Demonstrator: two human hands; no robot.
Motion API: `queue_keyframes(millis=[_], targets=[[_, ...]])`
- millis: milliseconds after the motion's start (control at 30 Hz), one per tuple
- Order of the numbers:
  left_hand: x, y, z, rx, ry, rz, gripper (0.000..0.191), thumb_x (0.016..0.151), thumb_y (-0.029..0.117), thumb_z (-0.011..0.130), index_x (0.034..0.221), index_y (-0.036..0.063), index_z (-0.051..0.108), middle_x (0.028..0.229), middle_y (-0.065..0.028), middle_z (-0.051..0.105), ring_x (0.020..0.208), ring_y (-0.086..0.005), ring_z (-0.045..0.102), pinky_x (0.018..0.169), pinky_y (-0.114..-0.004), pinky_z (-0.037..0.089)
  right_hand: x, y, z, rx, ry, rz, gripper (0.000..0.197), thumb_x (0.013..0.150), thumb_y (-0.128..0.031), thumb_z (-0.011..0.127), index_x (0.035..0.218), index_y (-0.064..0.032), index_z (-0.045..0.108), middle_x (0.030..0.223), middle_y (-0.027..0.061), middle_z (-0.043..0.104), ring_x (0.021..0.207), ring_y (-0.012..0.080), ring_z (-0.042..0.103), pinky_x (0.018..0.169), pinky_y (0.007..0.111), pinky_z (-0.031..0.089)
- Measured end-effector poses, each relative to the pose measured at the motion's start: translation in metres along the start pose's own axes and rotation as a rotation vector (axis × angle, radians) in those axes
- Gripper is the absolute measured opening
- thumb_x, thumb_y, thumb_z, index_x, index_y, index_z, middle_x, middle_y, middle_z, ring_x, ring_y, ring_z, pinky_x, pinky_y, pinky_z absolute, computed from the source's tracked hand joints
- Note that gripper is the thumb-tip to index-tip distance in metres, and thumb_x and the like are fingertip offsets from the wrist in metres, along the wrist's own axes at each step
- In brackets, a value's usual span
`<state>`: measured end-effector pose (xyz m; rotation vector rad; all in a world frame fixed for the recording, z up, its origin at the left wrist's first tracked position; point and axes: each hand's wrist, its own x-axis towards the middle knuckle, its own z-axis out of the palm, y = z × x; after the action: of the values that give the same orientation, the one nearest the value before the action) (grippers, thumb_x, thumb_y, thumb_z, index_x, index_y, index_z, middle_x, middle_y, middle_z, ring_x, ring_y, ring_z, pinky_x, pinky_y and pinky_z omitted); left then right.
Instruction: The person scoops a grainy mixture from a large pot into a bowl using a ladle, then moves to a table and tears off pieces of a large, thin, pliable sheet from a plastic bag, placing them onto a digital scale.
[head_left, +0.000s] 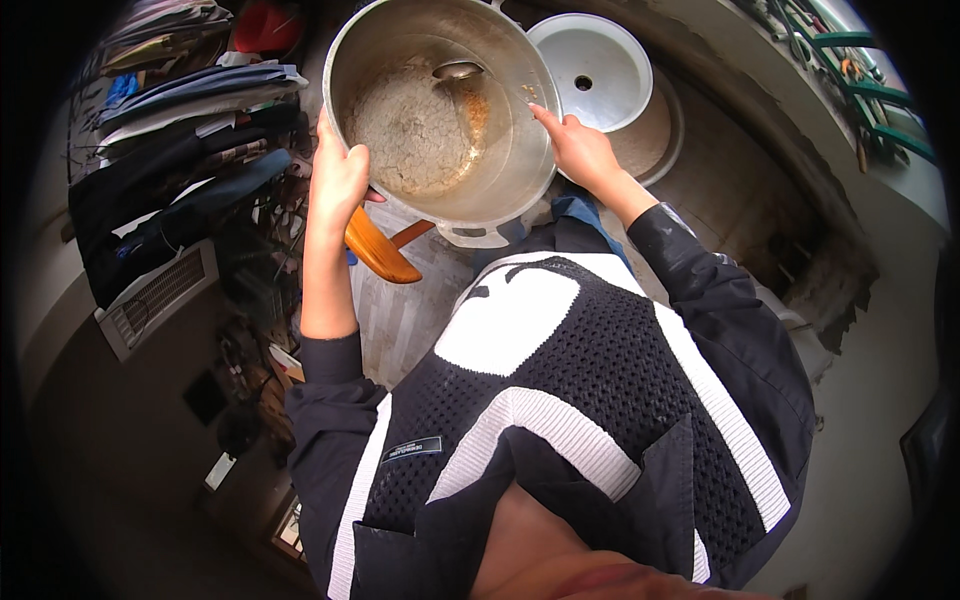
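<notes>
A large metal pot (420, 127) is tilted in front of me, its open mouth facing up towards the camera. My left hand (339, 169) is closed round its left rim. My right hand (581, 150) is at the right rim, index finger extended over the edge and the other fingers curled outside. Inside lies a metal ladle or large spoon (457, 70), its bowl near the upper part; its handle is hard to make out. Brownish residue marks the pot's base and side. A metal lug (472, 234) shows on the near side of the rim.
Right of the pot, a round metal basin (622, 56) with a central hole overlaps another round vessel (667, 150). Below the pot is a curved wooden chair or stool part (379, 251). Clothes (195, 97) hang at left, near a red container (266, 26). A green rack (862, 86) stands at upper right.
</notes>
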<state>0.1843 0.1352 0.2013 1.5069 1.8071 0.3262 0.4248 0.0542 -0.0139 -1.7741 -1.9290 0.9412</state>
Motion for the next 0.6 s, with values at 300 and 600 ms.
queue_keyframes(millis=[300, 600], targets=[[0.002, 0.014, 0.001, 0.071, -0.012, 0.034, 0.068, 0.079, -0.003, 0.039, 0.144, 0.0011, 0.015, 0.107, -0.0253, 0.059, 0.066, -0.0259, 0.066, 0.042, -0.030, 0.056, -0.029, -0.002, 0.021, 0.467, 0.032, 0.022, 0.050, 0.093, -0.011, 0.048, 0.142, -0.0157, 0.040, 0.078, 0.0103, 0.058, 0.059, 0.0239, 0.056, 0.054, 0.036, 0.046], [0.005, 0.022, 0.004, 0.156, -0.020, 0.051, 0.057, 0.081, -0.003, 0.039, 0.134, -0.0102, 0.019, 0.093, -0.0269, 0.060, 0.057, -0.0265, 0.065, 0.040, -0.031, 0.055, -0.058, 0.002, -0.053, 1.374, -0.464, 0.781, 0.049, 0.094, -0.013, 0.050, 0.143, -0.0129, 0.040, 0.077, -0.0031, 0.050, 0.052, 0.0016, 0.033, 0.045, 0.017, 0.024]])
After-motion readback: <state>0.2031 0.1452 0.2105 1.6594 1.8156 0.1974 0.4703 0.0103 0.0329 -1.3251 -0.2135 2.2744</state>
